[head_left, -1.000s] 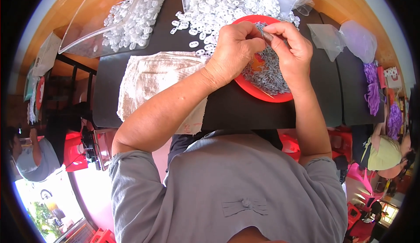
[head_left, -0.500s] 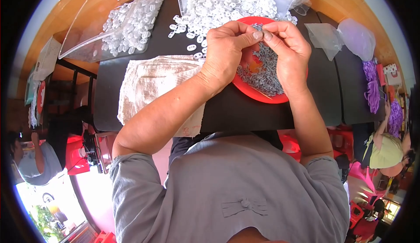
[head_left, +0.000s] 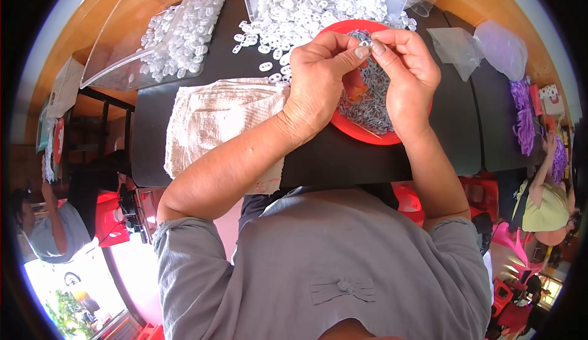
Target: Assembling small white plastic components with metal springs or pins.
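My left hand [head_left: 315, 79] and my right hand [head_left: 411, 76] meet above a red round dish [head_left: 350, 133], thumbs and forefingers pinched together. Between the fingertips shows a bit of a small white plastic piece [head_left: 365, 43], mostly covered by the fingers. Many thin grey slivers [head_left: 372, 110] lie in the dish below, with a thin pale stick [head_left: 369, 133] near its front rim. Beyond my left hand, a heap of white oval two-hole pieces [head_left: 318, 3] spills from a clear container onto the dark table [head_left: 343, 165].
A clear bin [head_left: 98, 73] of white pieces stands at the far left. A folded beige cloth [head_left: 214, 110] lies under my left forearm. Clear plastic bags [head_left: 502, 49] and purple bundles [head_left: 522, 119] are at the right. Other people sit at both sides.
Both hands stay over the dish, with a slight shift of the fingers. More of the white piece shows between the fingertips now.
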A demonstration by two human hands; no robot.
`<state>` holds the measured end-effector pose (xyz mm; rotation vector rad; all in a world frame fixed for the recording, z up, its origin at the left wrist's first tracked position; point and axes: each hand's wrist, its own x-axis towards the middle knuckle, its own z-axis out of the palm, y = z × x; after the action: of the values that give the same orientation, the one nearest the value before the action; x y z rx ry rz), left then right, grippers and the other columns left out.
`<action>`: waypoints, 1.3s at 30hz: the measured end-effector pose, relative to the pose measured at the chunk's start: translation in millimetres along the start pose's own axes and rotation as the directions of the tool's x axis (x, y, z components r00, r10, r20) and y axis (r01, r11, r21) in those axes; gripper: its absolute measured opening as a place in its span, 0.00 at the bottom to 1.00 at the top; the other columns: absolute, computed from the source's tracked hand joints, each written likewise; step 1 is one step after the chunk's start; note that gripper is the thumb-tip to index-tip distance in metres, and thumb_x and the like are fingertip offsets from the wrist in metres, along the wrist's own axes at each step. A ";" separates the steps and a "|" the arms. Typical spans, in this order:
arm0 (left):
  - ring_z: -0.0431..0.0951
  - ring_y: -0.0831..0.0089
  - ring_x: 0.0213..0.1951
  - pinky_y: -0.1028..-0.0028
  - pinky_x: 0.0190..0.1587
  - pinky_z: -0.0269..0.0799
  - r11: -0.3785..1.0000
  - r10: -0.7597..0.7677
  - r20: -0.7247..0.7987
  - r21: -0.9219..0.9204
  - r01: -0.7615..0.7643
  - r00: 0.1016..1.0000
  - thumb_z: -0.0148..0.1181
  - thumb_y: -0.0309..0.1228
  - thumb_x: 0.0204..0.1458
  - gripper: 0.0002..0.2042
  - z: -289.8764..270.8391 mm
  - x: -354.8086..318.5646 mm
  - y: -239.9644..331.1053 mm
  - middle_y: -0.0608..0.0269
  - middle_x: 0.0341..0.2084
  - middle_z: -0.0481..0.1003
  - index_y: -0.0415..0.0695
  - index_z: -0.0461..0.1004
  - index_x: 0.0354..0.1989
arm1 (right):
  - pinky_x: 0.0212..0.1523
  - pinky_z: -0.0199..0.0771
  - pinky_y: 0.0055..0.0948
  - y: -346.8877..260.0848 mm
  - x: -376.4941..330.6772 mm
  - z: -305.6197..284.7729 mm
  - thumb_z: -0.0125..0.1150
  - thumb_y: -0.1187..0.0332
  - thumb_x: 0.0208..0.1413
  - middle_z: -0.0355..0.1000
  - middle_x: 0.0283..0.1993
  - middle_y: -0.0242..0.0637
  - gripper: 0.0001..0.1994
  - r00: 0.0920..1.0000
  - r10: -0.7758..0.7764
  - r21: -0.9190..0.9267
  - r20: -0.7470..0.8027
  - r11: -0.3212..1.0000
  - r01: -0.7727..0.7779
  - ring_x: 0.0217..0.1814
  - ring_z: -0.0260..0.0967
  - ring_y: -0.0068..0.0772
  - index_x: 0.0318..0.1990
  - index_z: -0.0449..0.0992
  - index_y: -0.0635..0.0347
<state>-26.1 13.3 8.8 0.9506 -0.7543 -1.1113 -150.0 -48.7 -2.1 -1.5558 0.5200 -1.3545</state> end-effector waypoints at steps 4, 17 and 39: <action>0.72 0.76 0.21 0.78 0.24 0.67 1.000 0.008 0.023 0.012 -0.008 1.000 0.58 0.29 0.57 0.07 -11.2 6.1 -2.2 0.62 0.25 0.75 0.36 0.74 0.33 | 0.44 0.70 0.19 -2.8 0.7 0.6 0.58 0.78 0.58 0.74 0.39 0.33 0.06 0.999 0.013 -0.027 0.046 1.000 -0.012 0.41 0.70 0.20 0.42 0.75 0.67; 0.71 0.78 0.19 0.79 0.21 0.65 0.994 -0.048 0.061 0.103 0.042 0.997 0.56 0.30 0.58 0.07 -12.5 9.9 -2.0 0.63 0.24 0.75 0.38 0.73 0.35 | 0.40 0.70 0.19 -1.2 8.1 -11.1 0.58 0.75 0.58 0.73 0.35 0.29 0.05 0.989 -0.020 -0.336 0.146 0.939 0.069 0.35 0.68 0.17 0.40 0.76 0.66; 0.69 0.81 0.18 0.81 0.18 0.63 0.984 -0.001 0.010 0.178 -0.001 1.000 0.56 0.27 0.57 0.05 -11.1 6.6 -5.3 0.66 0.20 0.72 0.37 0.73 0.33 | 0.36 0.67 0.17 -0.5 3.2 -2.4 0.58 0.79 0.57 0.73 0.32 0.30 0.02 0.965 -0.164 -0.474 0.206 0.845 0.245 0.34 0.66 0.16 0.36 0.73 0.68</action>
<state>-16.6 8.9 -0.3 1.0960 -0.8730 -1.0616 -151.4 -52.0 -0.2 -2.1784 0.6523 -1.2993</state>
